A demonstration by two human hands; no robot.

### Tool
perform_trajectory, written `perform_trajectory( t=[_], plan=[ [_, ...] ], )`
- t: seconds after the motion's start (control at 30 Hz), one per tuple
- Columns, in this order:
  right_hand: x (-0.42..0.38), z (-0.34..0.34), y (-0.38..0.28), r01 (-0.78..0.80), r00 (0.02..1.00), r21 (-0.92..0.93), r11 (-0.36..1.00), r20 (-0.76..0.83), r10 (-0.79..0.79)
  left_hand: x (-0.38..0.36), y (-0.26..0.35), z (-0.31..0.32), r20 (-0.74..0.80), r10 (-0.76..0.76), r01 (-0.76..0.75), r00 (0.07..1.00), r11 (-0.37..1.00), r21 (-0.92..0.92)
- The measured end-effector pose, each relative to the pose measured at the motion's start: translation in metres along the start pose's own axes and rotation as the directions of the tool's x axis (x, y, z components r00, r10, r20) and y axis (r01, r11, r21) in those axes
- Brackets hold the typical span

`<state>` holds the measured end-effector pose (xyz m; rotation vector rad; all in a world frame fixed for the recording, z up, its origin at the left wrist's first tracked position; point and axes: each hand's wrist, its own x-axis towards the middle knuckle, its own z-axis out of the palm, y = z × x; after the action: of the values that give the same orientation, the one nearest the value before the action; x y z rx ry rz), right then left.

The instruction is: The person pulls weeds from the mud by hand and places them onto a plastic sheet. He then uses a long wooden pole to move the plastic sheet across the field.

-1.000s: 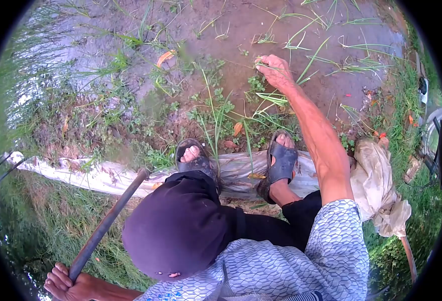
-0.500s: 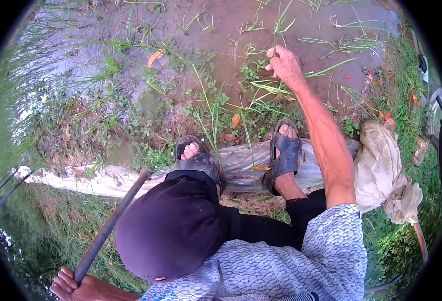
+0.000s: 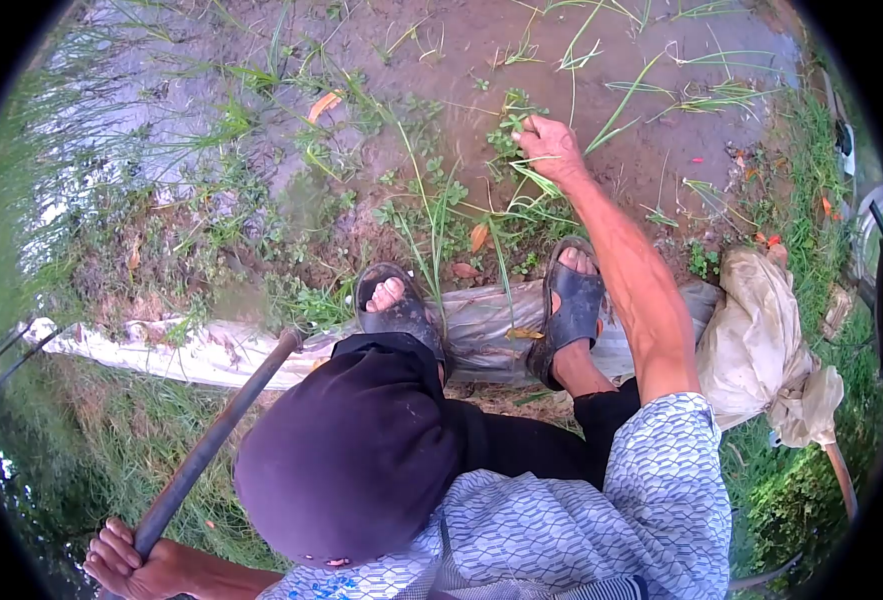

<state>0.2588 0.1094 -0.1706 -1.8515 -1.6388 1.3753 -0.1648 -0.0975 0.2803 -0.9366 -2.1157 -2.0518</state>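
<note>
My left hand point(image 3: 126, 560), at the lower left, is wrapped round a long dark wooden handle point(image 3: 216, 440). The handle slants up towards the white plastic sheeting, and whatever tool may be fixed to it does not show. Stretched out over the muddy water point(image 3: 461, 60), my right hand point(image 3: 549, 148) is closed at a small leafy weed point(image 3: 509, 118). Its fingertips press together against the leaves, though the exact grip is partly hidden. Long green grass blades point(image 3: 621, 105) lie just right of that hand.
Both feet, in dark sandals point(image 3: 401, 310), stand on white plastic sheeting point(image 3: 211, 355) along the bank. A bundled pale sack point(image 3: 756, 330) sits at the right beside grass. Dense green shoots point(image 3: 51, 170) grow at the left. A dark bent knee point(image 3: 351, 460) fills the lower middle.
My right hand has come down and slightly left, away from the long grass blades to the leafy weed. My left hand has shifted slightly left and up with the handle still gripped.
</note>
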Motion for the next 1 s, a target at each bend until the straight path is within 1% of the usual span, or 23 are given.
perform_trajectory(
  t=[0.03,0.07,0.1,0.13,0.17,0.23,0.27,0.3,0.4,0.43,0.5,0.53,0.63,0.67,0.7,0.73,0.77,0.8,0.83,0.87,0.9,0.93,1.0],
  plan=[
    [0.000,-0.005,-0.004,-0.121,0.992,0.180,0.976,-0.024,0.127,-0.001,-0.001,0.001,-0.015,0.013,-0.013,1.000,1.000,0.019],
    [-0.006,-0.016,-0.015,-0.121,0.986,0.296,0.947,-0.073,0.149,-0.002,-0.002,0.003,-0.029,0.023,-0.022,0.999,0.999,0.041],
    [-0.008,-0.025,-0.023,-0.174,0.974,0.319,0.932,-0.087,0.211,-0.003,-0.001,0.005,-0.040,0.031,-0.029,0.999,0.998,0.062],
    [-0.007,-0.029,-0.017,-0.246,0.962,0.240,0.939,-0.054,0.266,-0.002,-0.001,0.003,-0.045,0.022,-0.019,0.999,0.997,0.072],
    [-0.003,-0.031,-0.007,-0.312,0.947,0.160,0.937,-0.029,0.321,0.000,-0.001,-0.001,-0.027,0.001,0.000,1.000,0.999,0.036],
    [0.007,-0.018,0.001,-0.173,0.978,0.011,0.985,-0.120,0.173,0.004,0.001,-0.006,0.002,-0.029,0.029,1.000,0.999,-0.032],
    [0.011,-0.012,0.003,-0.105,0.984,-0.067,0.992,-0.151,0.094,0.003,0.000,-0.007,-0.007,-0.026,0.026,1.000,0.999,-0.034],
    [0.014,-0.007,0.007,-0.114,0.985,-0.095,0.989,-0.141,0.100,0.002,0.000,-0.006,-0.011,-0.024,0.023,1.000,0.999,-0.032],
    [0.014,0.002,-0.021,-0.137,0.986,-0.182,0.974,-0.122,0.116,0.001,0.000,-0.002,-0.016,-0.025,0.024,1.000,0.999,-0.042],
    [0.018,0.006,-0.018,-0.132,0.987,-0.244,0.961,-0.125,0.104,0.001,0.000,-0.002,-0.020,-0.026,0.025,0.999,0.999,-0.047],
    [0.022,0.014,-0.012,-0.123,0.988,-0.367,0.922,-0.128,0.080,0.006,0.000,-0.012,0.043,-0.046,0.049,0.998,0.996,-0.075],
    [0.023,0.016,-0.010,-0.058,0.987,-0.416,0.908,-0.162,-0.011,0.006,0.000,-0.011,0.070,-0.052,0.058,0.996,0.994,-0.092],
    [0.021,0.014,-0.009,0.107,0.975,-0.405,0.908,-0.137,-0.176,0.003,0.000,-0.007,0.019,-0.028,0.028,0.999,0.999,-0.019],
    [0.019,0.011,-0.011,0.075,0.989,-0.332,0.940,-0.096,-0.113,0.004,0.000,-0.011,0.045,-0.035,0.037,0.998,0.999,-0.036],
    [0.017,0.008,-0.014,0.003,0.996,-0.067,0.998,-0.093,-0.010,0.007,-0.001,-0.016,0.069,-0.041,0.045,0.997,0.997,-0.056],
    [0.015,0.004,-0.012,-0.075,0.994,0.201,0.977,-0.060,0.089,0.007,-0.001,-0.015,0.092,-0.046,0.053,0.995,0.996,-0.074],
    [0.014,0.002,-0.010,-0.159,0.984,0.451,0.879,0.004,0.176,0.006,-0.001,-0.015,0.081,-0.043,0.048,0.996,0.997,-0.063],
    [0.013,0.000,-0.007,-0.144,0.985,0.526,0.838,-0.002,0.171,0.005,-0.001,-0.015,0.072,-0.040,0.044,0.997,0.998,-0.050],
    [0.010,-0.008,-0.010,-0.217,0.976,0.489,0.845,0.085,0.202,0.005,-0.001,-0.013,0.066,-0.038,0.040,0.997,0.998,-0.039],
    [0.008,-0.016,-0.016,-0.183,0.979,0.218,0.959,0.127,0.158,0.006,-0.001,-0.013,0.043,-0.031,0.031,0.999,1.000,-0.001],
    [0.006,-0.022,-0.023,-0.116,0.976,-0.068,0.991,0.179,0.127,0.007,-0.001,-0.014,0.020,-0.023,0.022,1.000,0.999,0.037],
    [0.006,-0.025,-0.030,-0.124,0.961,-0.094,0.988,0.235,0.143,0.008,-0.001,-0.014,-0.006,-0.014,0.014,1.000,0.997,0.074],
    [0.006,-0.024,-0.043,-0.133,0.921,-0.148,0.980,0.346,0.177,0.006,0.001,-0.015,0.025,-0.026,0.026,0.999,0.999,0.032]
  ],
)
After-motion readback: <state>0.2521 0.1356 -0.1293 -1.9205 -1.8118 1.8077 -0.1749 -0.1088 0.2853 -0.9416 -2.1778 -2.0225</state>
